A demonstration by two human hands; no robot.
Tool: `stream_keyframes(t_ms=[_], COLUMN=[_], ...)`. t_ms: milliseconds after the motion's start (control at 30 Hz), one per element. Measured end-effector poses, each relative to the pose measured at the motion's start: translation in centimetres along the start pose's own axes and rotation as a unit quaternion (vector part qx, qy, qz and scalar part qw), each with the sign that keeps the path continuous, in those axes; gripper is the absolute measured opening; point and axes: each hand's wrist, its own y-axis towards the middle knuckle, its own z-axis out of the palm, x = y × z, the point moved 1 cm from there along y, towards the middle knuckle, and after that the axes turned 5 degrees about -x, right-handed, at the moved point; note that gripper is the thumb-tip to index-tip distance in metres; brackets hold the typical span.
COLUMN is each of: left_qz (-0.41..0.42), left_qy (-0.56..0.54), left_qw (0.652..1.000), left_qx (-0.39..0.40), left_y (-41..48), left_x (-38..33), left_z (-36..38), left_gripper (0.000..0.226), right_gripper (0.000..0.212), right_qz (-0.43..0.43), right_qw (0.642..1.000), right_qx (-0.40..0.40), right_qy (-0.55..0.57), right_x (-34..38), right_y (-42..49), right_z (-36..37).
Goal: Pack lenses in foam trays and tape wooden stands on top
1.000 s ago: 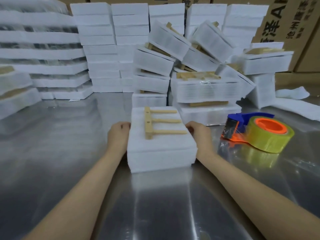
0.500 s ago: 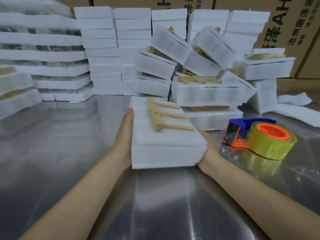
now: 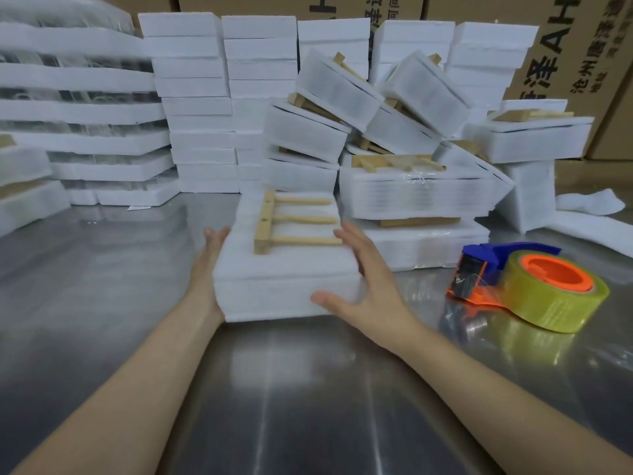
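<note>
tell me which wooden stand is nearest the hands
The wooden stand atop the foam pack between the left hand and right hand; the rest sit in the pile behind.

Head-worn view, facing forward and down, close over steel table (image 3: pixel 102 303)

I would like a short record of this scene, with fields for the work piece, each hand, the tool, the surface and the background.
Work piece: foam tray pack, wooden stand lying on top, no tape visible over it
Left hand: open, flat against the pack's left side
Right hand: open, fingers on the right side, thumb on the front
Tool: tape dispenser, right of the pack, untouched
Surface: metal table
Background: finished packs, cardboard boxes
</note>
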Motion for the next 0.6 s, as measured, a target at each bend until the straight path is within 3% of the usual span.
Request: stream_keyframes(t_ms=[67, 100, 167, 267, 333, 433, 533, 600], left_qz=[0.093, 0.095, 0.046, -0.014, -0.013, 0.128, 0.263, 0.347], left_qy=[0.05, 0.057, 0.065, 0.089, 0.073, 0.214, 0.306, 0.273], left_qw=[0.992, 0.989, 0.992, 0.995, 0.987, 0.952, 0.91, 0.897], left_qx=[-0.075, -0.094, -0.096, 0.039, 0.14, 0.177, 0.097, 0.033], left_y=[1.2, 1.5, 2.0, 2.2, 1.5, 0.2, -2.3, -5.1], left_x=[0.2, 0.2, 0.4, 0.8, 0.7, 1.5, 0.1, -1.3], left_z=[0.3, 0.3, 0.0, 0.2, 1.3, 1.8, 1.5, 1.2], left_gripper=[0.044, 0.039, 0.034, 0.05, 0.06, 0.047, 0.042, 0.041], right_gripper=[0.042, 0.031, 0.029, 0.031, 0.029, 0.03, 0.029, 0.032], right_qz=[-0.01, -0.021, -0.057, -0.102, -0.074, -0.034, -0.048, -0.09], right_qw=[0.999, 0.999, 0.996, 0.985, 0.982, 0.984, 0.987, 0.983], right_qx=[-0.027, -0.036, -0.034, -0.034, -0.063, -0.054, -0.047, -0.096], right_qy=[-0.031, -0.034, -0.056, -0.135, -0.164, -0.166, -0.146, -0.131], right_x=[-0.9, -1.1, -1.4, -2.3, -3.1, -3.1, -1.6, 0.3], right_y=[0.6, 0.8, 0.8, 0.9, 1.4, 1.5, 1.2, 0.2], right_z=[-0.1, -0.1, 0.0, 0.4, 0.4, 0.2, 0.2, -0.5])
